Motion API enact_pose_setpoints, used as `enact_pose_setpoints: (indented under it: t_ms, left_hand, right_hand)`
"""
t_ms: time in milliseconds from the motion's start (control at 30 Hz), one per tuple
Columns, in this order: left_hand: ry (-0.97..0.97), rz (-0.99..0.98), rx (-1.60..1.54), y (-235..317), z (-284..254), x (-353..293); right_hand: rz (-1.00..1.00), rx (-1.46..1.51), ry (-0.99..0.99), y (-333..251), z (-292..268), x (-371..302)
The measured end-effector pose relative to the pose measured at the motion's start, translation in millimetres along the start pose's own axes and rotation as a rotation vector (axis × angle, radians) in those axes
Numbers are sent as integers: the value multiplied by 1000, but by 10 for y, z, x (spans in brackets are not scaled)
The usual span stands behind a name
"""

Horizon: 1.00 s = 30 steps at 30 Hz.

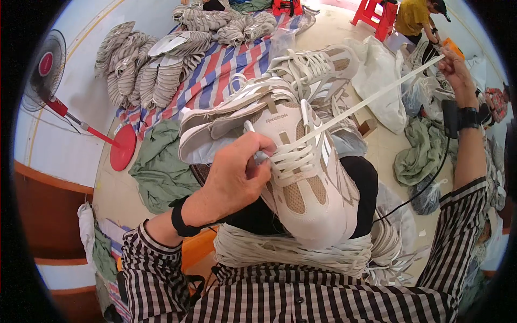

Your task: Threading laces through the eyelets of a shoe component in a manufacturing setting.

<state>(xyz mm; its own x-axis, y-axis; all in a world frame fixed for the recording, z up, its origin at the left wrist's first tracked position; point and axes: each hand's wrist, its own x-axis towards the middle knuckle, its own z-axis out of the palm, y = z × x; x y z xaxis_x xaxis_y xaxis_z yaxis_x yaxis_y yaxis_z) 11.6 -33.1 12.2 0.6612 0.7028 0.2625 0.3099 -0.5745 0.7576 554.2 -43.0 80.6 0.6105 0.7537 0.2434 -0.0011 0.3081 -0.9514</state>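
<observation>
On my lap rests a white and beige sneaker [309, 215], its toe toward me. A flat off-white shoelace [371, 98] is threaded through its lower eyelets. My left hand [231, 177] is closed at the left edge of the lacing, thumb and fingers pinching the shoe there; the exact hold is partly hidden. Far out to the upper right, my right hand [456, 70] grips the lace's free end, which runs taut from the shoe. Just beyond lie more sneakers [309, 67], one with laces in. A bundle of white laces [291, 250] lies across my lap.
Stacked shoe uppers [156, 70] sit on a striped sheet [231, 64] at the far left. A red-based fan [124, 148] stands left. Green cloths [161, 161], a white bag [379, 81] and a red stool [374, 19] are around. Another person [414, 21] is at the far right.
</observation>
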Motion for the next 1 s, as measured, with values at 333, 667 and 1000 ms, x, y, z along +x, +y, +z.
enact_pose_setpoints:
  t_ms: [333, 667, 1000]
  left_hand:
    - [145, 42, -59, -92, 12, 6]
    - [96, 39, -41, -70, 18, 23]
    - [-120, -24, 5, -17, -150, 187]
  right_hand:
    - [-327, -1092, -333, 1176, 792, -622]
    - [-398, -604, -939, 301, 2158, -2128]
    - [-215, -502, -1122, 441, 2294, -2077]
